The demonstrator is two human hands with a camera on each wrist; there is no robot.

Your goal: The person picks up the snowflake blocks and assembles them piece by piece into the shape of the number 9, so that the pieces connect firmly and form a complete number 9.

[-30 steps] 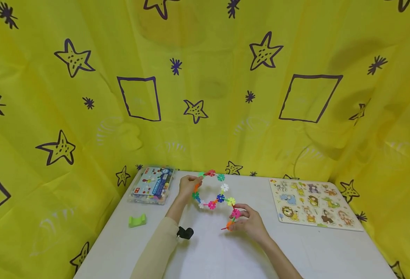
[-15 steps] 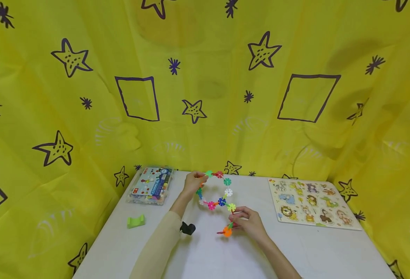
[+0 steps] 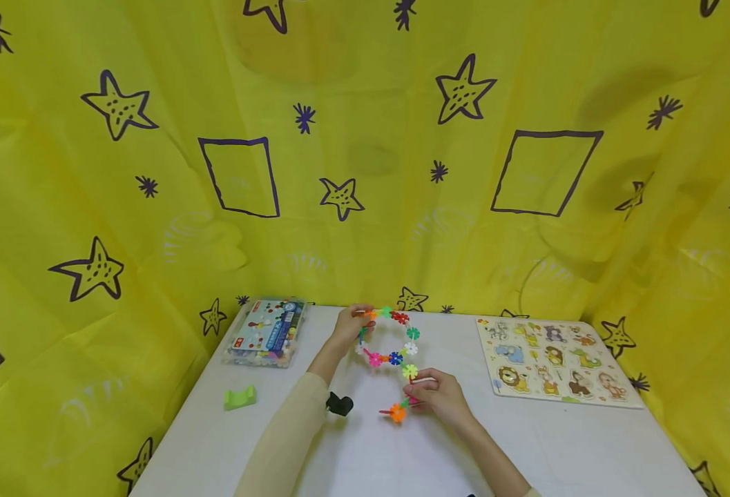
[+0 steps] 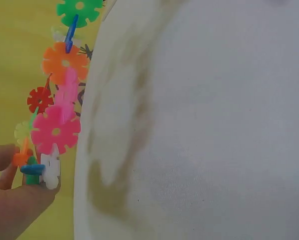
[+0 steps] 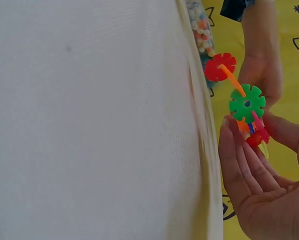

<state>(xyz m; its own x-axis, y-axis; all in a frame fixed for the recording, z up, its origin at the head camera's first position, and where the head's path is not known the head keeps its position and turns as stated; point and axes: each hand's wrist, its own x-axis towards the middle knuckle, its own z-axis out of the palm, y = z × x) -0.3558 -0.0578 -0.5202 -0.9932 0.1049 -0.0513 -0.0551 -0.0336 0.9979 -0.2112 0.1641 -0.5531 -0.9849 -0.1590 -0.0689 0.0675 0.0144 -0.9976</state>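
Note:
A chain of colourful snowflake discs [image 3: 396, 358] is joined into a ring with a short tail, held up over the white table. My left hand [image 3: 347, 328] pinches the ring's upper left side between thumb and fingers; in the left wrist view the fingertips meet orange, green and white discs near a pink disc [image 4: 56, 131]. Lower right, my right hand [image 3: 442, 397] grips the tail below the yellow disc [image 3: 410, 371], partly hiding a pink one. The tail ends in an orange disc [image 3: 398, 413]. In the right wrist view, thumb and fingers close around pieces beneath a green disc [image 5: 247, 102].
At the back left of the table [image 3: 526, 455] stands a clear plastic box [image 3: 265, 333] of small parts. A light green block [image 3: 240, 397] lies in front of it. On the right is an animal puzzle board [image 3: 557, 360]. A yellow curtain [image 3: 377, 248] hangs behind.
My left hand has moved right and slightly up, turning the ring clockwise. The orange tail end has swung left and down, while my right hand has shifted only a little.

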